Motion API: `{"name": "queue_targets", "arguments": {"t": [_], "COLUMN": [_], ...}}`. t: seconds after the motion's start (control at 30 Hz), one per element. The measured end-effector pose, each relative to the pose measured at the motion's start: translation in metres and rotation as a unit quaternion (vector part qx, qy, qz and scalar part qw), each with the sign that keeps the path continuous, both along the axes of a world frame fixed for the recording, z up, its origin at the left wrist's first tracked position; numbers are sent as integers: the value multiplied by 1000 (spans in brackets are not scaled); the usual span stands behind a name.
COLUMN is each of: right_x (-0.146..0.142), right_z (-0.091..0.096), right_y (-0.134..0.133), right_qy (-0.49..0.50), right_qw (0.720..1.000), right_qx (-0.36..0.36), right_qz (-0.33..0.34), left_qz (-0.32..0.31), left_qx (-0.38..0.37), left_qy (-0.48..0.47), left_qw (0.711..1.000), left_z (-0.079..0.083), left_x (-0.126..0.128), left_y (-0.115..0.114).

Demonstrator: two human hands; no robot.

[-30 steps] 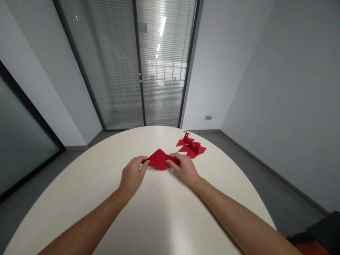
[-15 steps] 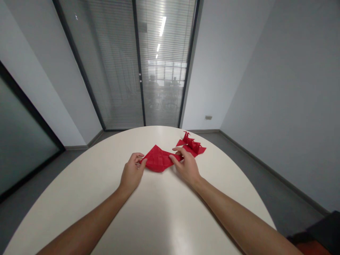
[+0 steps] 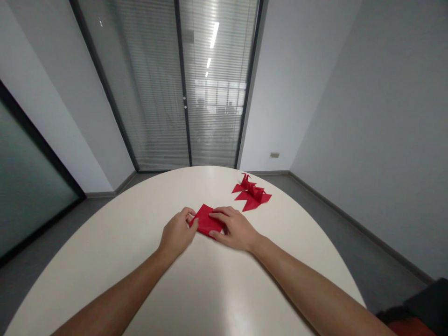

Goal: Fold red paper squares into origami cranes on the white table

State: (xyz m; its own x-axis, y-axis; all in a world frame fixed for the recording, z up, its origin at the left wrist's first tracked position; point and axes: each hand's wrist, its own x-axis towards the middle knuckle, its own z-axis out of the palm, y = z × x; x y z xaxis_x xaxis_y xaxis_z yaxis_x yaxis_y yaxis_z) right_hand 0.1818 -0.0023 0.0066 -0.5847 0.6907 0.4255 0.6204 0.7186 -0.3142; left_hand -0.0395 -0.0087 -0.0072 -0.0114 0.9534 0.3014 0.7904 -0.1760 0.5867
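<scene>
A sheet of red origami paper, folded into a compact shape, lies between my hands near the table's middle. My left hand pinches its left corner between thumb and fingers. On the paper's right side rests my right hand, fingers over the upper face and thumb at the lower edge. The right part of the paper is hidden under these fingers. Beyond my right hand stand several folded red paper cranes, close together with wings overlapping.
The round white table carries the paper and cranes. Behind it are a glass partition with blinds and a wall socket. A dark object with a red part shows at the lower right, off the table.
The paper has come nearer to me and now looks smaller and flatter, its right side folded in. My right hand has shifted left and down, from pinching the right tip to lying over the paper.
</scene>
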Motion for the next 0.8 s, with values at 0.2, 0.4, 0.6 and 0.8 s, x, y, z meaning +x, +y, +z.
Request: {"name": "queue_targets", "arguments": {"t": [0.2,0.4,0.6,0.8], "right_x": [4,6,3,1], "right_z": [-8,-10,1,3], "right_y": [4,6,0,-2], "right_qy": [-30,-29,-6,-8], "right_qw": [999,999,999,999], "right_qx": [-22,-39,-30,-37], "right_qz": [18,23,44,-17], "left_qz": [-116,-228,-217,-223], "left_qx": [97,61,64,64], "left_qy": [98,71,82,89], "left_qw": [984,969,971,969], "left_z": [-2,-6,1,2], "left_x": [1,-1,0,0], "left_y": [0,0,-7,-8]}}
